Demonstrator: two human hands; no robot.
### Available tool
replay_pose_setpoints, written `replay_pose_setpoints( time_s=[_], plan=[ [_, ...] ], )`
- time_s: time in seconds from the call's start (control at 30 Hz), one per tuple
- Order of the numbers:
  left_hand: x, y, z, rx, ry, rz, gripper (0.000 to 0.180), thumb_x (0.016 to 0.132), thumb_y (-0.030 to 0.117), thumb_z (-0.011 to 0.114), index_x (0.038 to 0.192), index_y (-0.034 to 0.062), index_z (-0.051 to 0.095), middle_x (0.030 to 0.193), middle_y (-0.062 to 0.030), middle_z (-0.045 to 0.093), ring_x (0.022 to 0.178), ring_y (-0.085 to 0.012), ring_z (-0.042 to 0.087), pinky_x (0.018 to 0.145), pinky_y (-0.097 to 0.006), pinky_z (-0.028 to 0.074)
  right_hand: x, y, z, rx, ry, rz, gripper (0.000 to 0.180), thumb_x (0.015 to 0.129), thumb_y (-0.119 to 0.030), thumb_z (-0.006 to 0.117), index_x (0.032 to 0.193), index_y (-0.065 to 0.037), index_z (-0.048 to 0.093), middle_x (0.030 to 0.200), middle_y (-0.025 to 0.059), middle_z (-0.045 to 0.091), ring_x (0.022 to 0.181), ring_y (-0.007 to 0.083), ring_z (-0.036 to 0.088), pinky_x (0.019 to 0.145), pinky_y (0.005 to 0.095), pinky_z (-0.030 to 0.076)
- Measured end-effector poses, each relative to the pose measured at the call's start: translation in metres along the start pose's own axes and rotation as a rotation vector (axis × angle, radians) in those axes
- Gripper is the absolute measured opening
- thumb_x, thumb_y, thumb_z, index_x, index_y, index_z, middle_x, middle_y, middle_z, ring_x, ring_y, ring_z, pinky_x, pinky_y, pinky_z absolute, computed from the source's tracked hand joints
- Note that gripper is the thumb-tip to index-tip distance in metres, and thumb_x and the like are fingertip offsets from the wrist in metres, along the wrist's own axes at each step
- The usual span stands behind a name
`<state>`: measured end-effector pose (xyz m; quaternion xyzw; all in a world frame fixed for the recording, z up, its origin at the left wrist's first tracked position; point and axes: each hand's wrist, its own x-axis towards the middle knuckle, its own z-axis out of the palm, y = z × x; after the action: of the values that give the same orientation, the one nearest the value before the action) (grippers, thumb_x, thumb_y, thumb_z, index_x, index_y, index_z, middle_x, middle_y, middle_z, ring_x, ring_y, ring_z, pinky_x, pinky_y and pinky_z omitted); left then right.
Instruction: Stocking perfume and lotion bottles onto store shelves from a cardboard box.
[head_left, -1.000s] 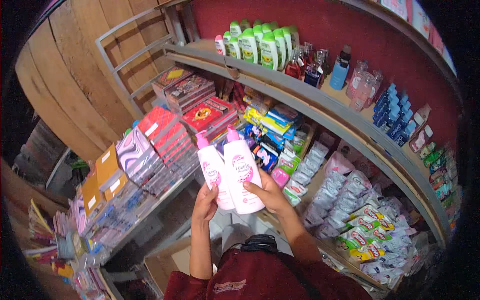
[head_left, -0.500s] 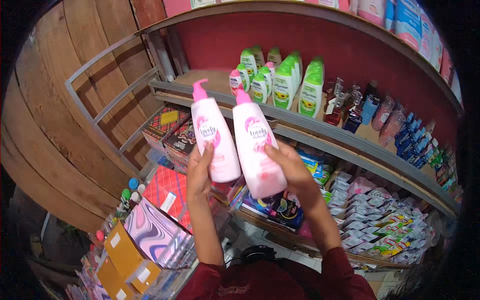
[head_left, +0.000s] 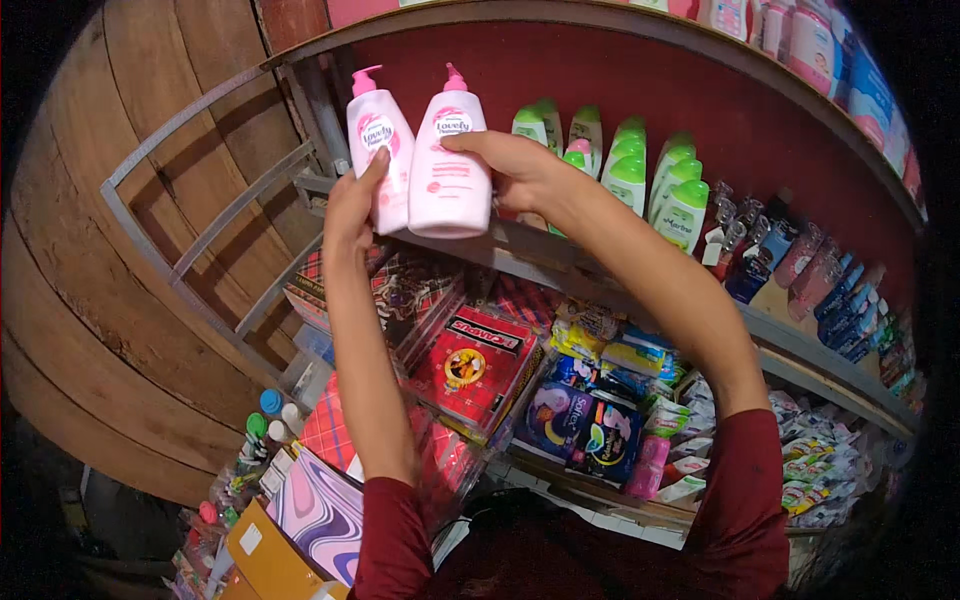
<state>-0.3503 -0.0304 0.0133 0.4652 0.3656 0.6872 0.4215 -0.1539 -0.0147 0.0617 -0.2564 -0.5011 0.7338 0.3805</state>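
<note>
Two white lotion bottles with pink pump tops are held up side by side, nearly upright, in front of the shelf's left end. My left hand (head_left: 350, 205) is closed round the left pump bottle (head_left: 386, 135), its thumb across the front. The right pump bottle (head_left: 450, 190) is in my right hand (head_left: 515, 170), whose thumb lies over the label and whose other fingers are mostly hidden behind. The two bottles touch or overlap slightly. To their right, green-capped bottles (head_left: 625, 170) stand in rows on the shelf (head_left: 540, 262), partly behind my right arm.
Perfume bottles (head_left: 750, 250) and small blue bottles (head_left: 850, 315) line the shelf's right part. Beneath lie a red boxed pack (head_left: 468, 365) and dark pad packets (head_left: 580, 425). A metal frame (head_left: 180, 225) leans by the plank wall (head_left: 110, 300); an upper shelf edge (head_left: 600, 15) curves overhead.
Both hands have moved up and left with the pump bottles, from in front of the lower goods to the upper shelf's left end. The view has shifted slightly.
</note>
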Motion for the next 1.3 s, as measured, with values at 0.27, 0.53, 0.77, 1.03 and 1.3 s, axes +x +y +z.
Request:
replay_pose_setpoints(
  time_s=[0.27, 0.53, 0.77, 1.03, 1.3],
  plan=[
    [0.126, -0.027, -0.022, 0.11, -0.015, -0.239, 0.048, 0.082, 0.027, 0.068, 0.108, -0.0111, 0.055, 0.096, -0.0178, 0.065, 0.08, -0.0225, 0.065, 0.066, -0.035, 0.051, 0.104, -0.021, -0.022, -0.19, 0.218, -0.042, 0.036, 0.085, -0.012, 0.062, 0.114, 0.005, 0.052, 0.103, 0.0176, 0.063, 0.088, 0.0283, 0.065, 0.075, 0.042, 0.054],
    [0.19, -0.054, -0.022, 0.306, -0.156, -0.213, 0.042, 0.077, 0.024, 0.074, 0.106, -0.0021, 0.059, 0.094, -0.013, 0.066, 0.081, -0.0197, 0.064, 0.071, -0.035, 0.051, 0.165, -0.048, -0.055, -0.578, 0.373, -0.127, 0.03, 0.081, -0.01, 0.067, 0.104, 0.007, 0.059, 0.097, 0.0173, 0.065, 0.082, 0.0261, 0.066, 0.07, 0.0401, 0.054],
    [0.221, -0.05, -0.002, 0.612, -0.159, -0.162, 0.059, 0.075, 0.023, 0.076, 0.121, -0.0012, 0.049, 0.108, -0.013, 0.062, 0.092, -0.0209, 0.062, 0.079, -0.035, 0.05, 0.202, -0.061, -0.084, -1.166, 0.506, -0.064, 0.039, 0.076, -0.018, 0.071, 0.103, 0.008, 0.059, 0.106, 0.0202, 0.061, 0.089, 0.0264, 0.061, 0.073, 0.0402, 0.05],
    [0.252, -0.065, -0.004, 0.63, -0.343, -0.074, 0.054, 0.073, 0.019, 0.078, 0.118, 0.0018, 0.053, 0.103, -0.0105, 0.064, 0.094, -0.0206, 0.062, 0.079, -0.035, 0.05, 0.233, -0.066, -0.113, -1.398, 0.283, -0.067, 0.041, 0.073, -0.016, 0.07, 0.105, 0.007, 0.06, 0.108, 0.0196, 0.06, 0.093, 0.0255, 0.058, 0.08, 0.0368, 0.046],
    [0.287, -0.099, -0.013, 0.527, -0.428, -0.161, 0.049, 0.071, 0.016, 0.079, 0.112, 0.003, 0.058, 0.098, -0.0073, 0.065, 0.087, -0.0185, 0.063, 0.079, -0.032, 0.05, 0.239, -0.057, -0.111, -1.856, 0.407, -0.057, 0.045, 0.066, -0.038, 0.074, 0.099, -0.008, 0.069, 0.103, 0.015, 0.065, 0.091, 0.0281, 0.064, 0.081, 0.0394, 0.05]
  ],
)
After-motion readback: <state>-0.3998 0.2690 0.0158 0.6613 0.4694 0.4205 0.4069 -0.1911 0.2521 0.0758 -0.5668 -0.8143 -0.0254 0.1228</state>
